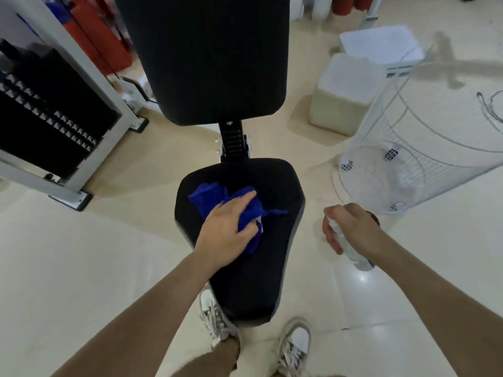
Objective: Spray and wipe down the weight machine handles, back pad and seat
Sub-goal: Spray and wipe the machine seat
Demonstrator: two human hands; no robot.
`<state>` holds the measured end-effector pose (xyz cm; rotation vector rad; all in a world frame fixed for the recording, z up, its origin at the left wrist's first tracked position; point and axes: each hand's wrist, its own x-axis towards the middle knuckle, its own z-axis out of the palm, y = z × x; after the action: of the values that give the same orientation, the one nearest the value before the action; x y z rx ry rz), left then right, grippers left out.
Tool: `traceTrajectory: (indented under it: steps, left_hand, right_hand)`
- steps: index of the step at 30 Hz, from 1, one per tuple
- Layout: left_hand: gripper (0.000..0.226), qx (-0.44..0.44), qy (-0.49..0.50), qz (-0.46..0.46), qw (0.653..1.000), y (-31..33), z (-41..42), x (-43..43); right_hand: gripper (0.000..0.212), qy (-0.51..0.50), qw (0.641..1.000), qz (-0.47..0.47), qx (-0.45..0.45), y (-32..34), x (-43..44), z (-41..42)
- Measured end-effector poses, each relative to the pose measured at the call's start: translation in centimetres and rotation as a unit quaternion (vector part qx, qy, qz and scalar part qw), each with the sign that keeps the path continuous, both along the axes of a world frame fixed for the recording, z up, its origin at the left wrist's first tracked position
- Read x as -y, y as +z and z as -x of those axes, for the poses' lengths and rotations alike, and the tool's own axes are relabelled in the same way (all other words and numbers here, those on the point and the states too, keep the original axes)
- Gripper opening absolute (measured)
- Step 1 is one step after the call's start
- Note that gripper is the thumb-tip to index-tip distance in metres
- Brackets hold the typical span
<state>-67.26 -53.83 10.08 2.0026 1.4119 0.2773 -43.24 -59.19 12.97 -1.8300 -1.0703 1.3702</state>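
Left hand (227, 229) is flat on a blue cloth (217, 198), pressing it onto the seat (245, 284) near the back edge. Right hand (351, 227) is wrapped around a clear spray bottle (353, 254) off the seat's right edge. Back pad (215, 55) stands upright behind.

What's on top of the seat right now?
A crumpled blue cloth lies on the black seat, with the left hand pressed flat over it. The seat surface beneath cloth and hand is covered, so its state there cannot be seen.
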Motion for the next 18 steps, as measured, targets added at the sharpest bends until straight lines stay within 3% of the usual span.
traceTrajectory:
  steps: [3,10,18]
  left_hand:
    - [0.071,0.001,0.089,0.049,0.995,0.9,-0.3,0.9]
    - [0.046,-0.002,0.048,0.03,0.998,2.5,0.4,6.3]
    - [0.06,-0.007,0.057,0.007,0.998,3.6,1.4,13.8]
  right_hand:
    - [0.063,0.03,0.999,0.015,0.007,1.6,1.4,0.3]
    - [0.052,0.044,0.998,0.029,-0.037,2.7,5.4,3.3]
    - [0.064,0.002,0.998,0.029,-0.056,4.1,10.5,7.9]
